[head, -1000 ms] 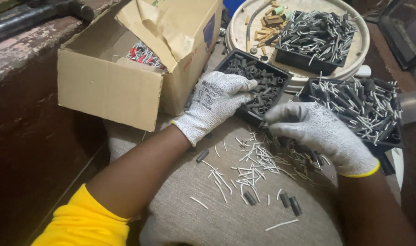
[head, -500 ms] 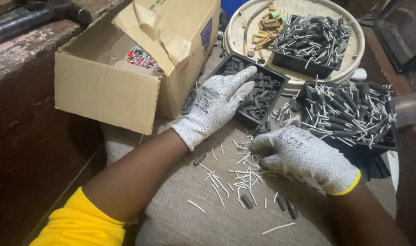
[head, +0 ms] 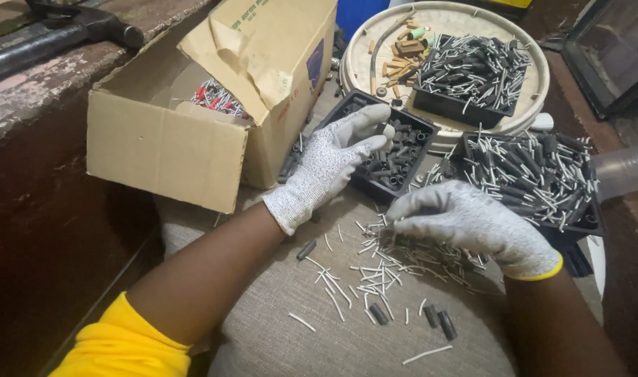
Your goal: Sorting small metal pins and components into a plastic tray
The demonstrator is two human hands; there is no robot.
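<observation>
Down on the grey fabric surface (head: 277, 342), seen from the head camera, both hands wear speckled grey knit gloves. The left hand (head: 326, 167) reaches into a black tray of short dark sleeves (head: 389, 150), its fingers (head: 368, 119) stretched and loosely spread over the pieces; whether a sleeve is pinched under the fingertips cannot be told. The right hand (head: 472, 223) hovers curled over a scattered pile of thin white pins (head: 389, 262) lying on the fabric, fingertips bent down onto them, apparently gathering or pinching a few. A few dark sleeves (head: 438, 321) lie loose nearby. Beyond, a second black tray (head: 542, 174) is heaped with finished pin-and-sleeve pieces, a third sits on a round cream tray (head: 444, 28), and an open cardboard box (head: 193, 132) stands to the left. The pins look light, stiff and small, likely slippery under gloves; they are best pinched singly at mid-length. The sleeves seem rubbery and easy to grip by the sides.
</observation>
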